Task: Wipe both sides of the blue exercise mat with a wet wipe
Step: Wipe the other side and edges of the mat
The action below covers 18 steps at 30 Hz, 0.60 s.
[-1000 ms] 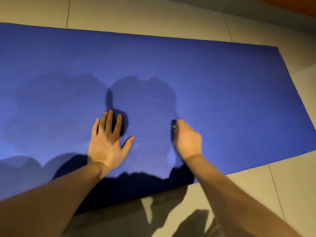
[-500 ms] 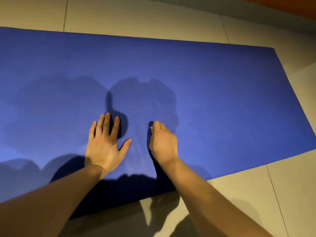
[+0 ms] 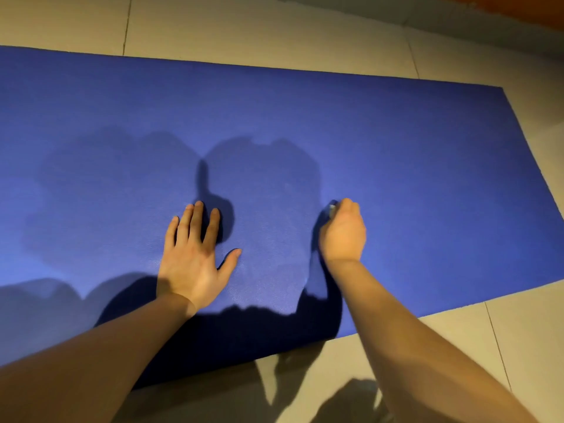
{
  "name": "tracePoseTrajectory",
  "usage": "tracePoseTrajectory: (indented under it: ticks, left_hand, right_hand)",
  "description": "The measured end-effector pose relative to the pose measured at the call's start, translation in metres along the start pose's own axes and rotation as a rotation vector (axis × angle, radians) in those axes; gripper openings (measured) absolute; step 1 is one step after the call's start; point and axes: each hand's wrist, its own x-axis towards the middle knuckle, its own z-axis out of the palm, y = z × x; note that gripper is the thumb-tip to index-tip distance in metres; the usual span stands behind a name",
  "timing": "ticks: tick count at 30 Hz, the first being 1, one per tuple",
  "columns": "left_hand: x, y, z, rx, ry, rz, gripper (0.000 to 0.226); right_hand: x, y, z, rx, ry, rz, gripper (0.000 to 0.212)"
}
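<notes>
Head view: mat (image 3: 396, 154) flat on tiled floor (image 3: 274, 29), left hand (image 3: 190, 257) pressed flat on it, fingers spread, right hand (image 3: 343, 233) curled round a mostly hidden wipe (image 3: 332, 210) against mat.

The 1 view comes from a wide-angle camera worn on the person's head, facing forward and steeply down. It looks from close above at the blue mat (image 3: 396, 141) on the tiled floor (image 3: 244, 25).
</notes>
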Motion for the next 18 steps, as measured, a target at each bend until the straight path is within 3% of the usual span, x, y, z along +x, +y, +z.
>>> tracePoseTrajectory:
  ticks: [4,8,12,16,18]
  left_hand:
    - [0.001,0.000,0.001,-0.011,0.002,0.001,0.083]
    - [0.000,-0.001,0.000,-0.018,0.001,0.000,0.083]
    - [0.001,-0.001,0.001,-0.025,0.001,0.000,0.082]
    - [0.001,0.000,0.001,-0.009,-0.005,0.003,0.082]
    - [0.001,0.000,0.000,-0.006,-0.008,0.000,0.082]
  right_hand:
    - [-0.042,-0.058,0.024,0.006,-0.018,-0.273,0.019]
    - [-0.043,-0.036,0.012,-0.178,-0.064,-0.595,0.030]
    - [0.003,0.027,-0.020,-0.321,-0.001,-0.432,0.026]
    - [-0.001,0.036,-0.007,-0.147,-0.166,-0.260,0.059]
    - [-0.016,0.015,0.006,-0.047,-0.153,-0.213,0.072]
